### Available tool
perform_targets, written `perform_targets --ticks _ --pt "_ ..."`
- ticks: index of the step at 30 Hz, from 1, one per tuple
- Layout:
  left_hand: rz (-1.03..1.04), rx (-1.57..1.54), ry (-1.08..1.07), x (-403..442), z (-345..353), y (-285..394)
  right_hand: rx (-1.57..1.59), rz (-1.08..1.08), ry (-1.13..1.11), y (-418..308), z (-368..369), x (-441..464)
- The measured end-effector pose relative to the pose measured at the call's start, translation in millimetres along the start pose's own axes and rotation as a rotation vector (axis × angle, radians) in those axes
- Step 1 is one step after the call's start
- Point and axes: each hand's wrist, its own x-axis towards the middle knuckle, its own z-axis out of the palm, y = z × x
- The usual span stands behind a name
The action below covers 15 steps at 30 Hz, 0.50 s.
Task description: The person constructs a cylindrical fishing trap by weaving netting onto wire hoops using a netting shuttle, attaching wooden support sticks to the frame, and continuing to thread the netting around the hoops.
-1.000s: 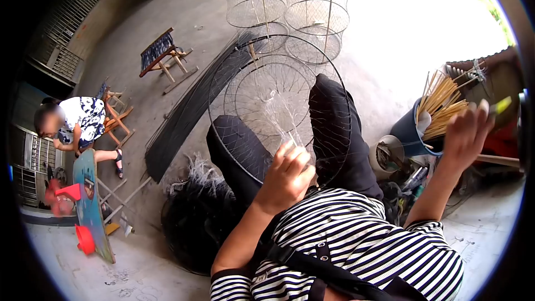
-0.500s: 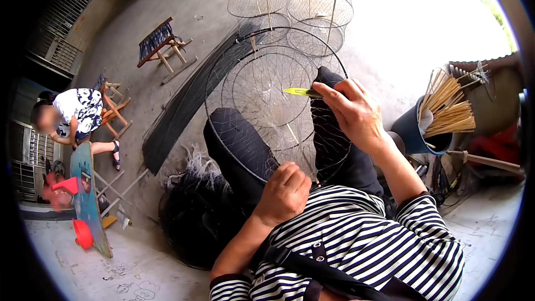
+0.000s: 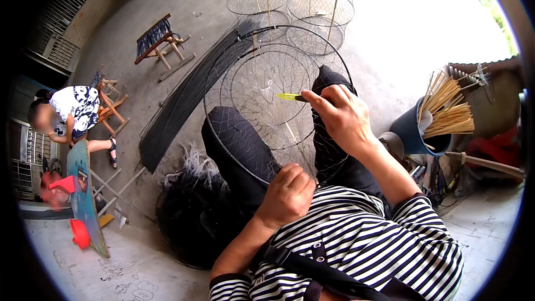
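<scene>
A round hoop net (image 3: pixel 207 128) with a dark rim and fine mesh rests across my lap, over both knees. Closed near the rim's closest edge, my left hand (image 3: pixel 287 194) grips the net there; its fingertips are hidden. My right hand (image 3: pixel 344 120) is above the right knee, over the mesh, pinching a yellow netting needle (image 3: pixel 288 97) between thumb and fingers. The needle's tip points left across the hoop, and its rear part is hidden by the hand. Inside the large rim, smaller rings of the net show through the mesh.
Finished-looking net cages (image 3: pixel 320 5) stand ahead. A long bundle of dark rods (image 3: pixel 181 103) lies on the floor. At right is a blue bucket (image 3: pixel 409 131) of wooden sticks (image 3: pixel 450 108). A folding stool (image 3: pixel 159 42), a blue board (image 3: pixel 83 200) and a bent-over person (image 3: pixel 72 114) are left.
My right hand has shifted slightly left and down, and the needle has turned so it looks narrower. My left hand keeps its hold on the net with hardly any movement.
</scene>
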Motion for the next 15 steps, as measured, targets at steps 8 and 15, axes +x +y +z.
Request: perform_targets --ticks 8,15 --pt "0.010 -0.040 0.025 6 -1 3 0.592 0.028 0.200 2 17 16" --pt "0.038 -0.060 -0.010 16 4 6 0.551 -0.142 0.172 -12 9 54"
